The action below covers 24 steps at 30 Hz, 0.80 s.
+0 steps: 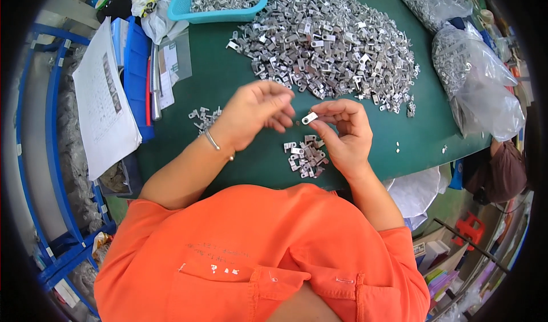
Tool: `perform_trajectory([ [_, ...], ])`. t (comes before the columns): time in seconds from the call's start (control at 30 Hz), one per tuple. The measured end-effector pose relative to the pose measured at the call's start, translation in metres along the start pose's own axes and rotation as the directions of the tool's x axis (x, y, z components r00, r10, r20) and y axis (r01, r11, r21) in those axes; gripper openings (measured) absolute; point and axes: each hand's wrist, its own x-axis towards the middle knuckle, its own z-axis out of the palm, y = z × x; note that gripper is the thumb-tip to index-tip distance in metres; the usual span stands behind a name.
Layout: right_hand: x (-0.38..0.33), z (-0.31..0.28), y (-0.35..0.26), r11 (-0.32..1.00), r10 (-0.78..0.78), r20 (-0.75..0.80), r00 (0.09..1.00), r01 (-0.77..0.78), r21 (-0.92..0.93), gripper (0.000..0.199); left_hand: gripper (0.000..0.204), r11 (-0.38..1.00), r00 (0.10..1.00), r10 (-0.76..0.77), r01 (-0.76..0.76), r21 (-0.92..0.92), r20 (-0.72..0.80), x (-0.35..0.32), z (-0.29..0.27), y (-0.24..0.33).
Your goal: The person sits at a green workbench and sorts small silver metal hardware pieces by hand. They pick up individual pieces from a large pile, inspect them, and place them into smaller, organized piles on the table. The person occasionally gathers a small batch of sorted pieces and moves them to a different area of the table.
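My right hand pinches a small silvery metal bracket with a round hole between thumb and fingertips. Just left of it, my left hand hangs above the table with loosely bent fingers, and nothing shows in its grasp. A tiny brown piece appears between the two hands; whether it lies on the table I cannot tell. Below my right hand lies a small heap of brackets. A few more metal pieces sit left of my left wrist, partly covered by it.
A large pile of metal brackets spreads over the green table. Behind it stands a turquoise basket of parts. Clear plastic bags of metal parts rest at the right. Papers and a blue bin border the left side.
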Motion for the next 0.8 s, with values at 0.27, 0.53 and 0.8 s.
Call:
perform_trajectory([
  [0.27,0.003,0.009,-0.010,0.843,-0.248,0.285,0.926,0.351,-0.408,0.024,0.010,0.971,0.982,0.188,-0.189,0.147,0.022,-0.031,0.000,-0.010],
  [0.53,0.033,0.026,0.016,0.834,-0.150,0.352,0.924,0.309,-0.457,0.017,0.008,0.772,0.877,0.471,-0.357,0.526,-0.095,-0.038,-0.025,-0.023],
  [0.8,0.039,0.003,-0.006,0.735,0.035,0.261,0.965,0.152,-0.661,0.009,0.020,0.224,0.820,0.522,-0.398,0.890,0.236,-0.030,-0.015,-0.032],
])
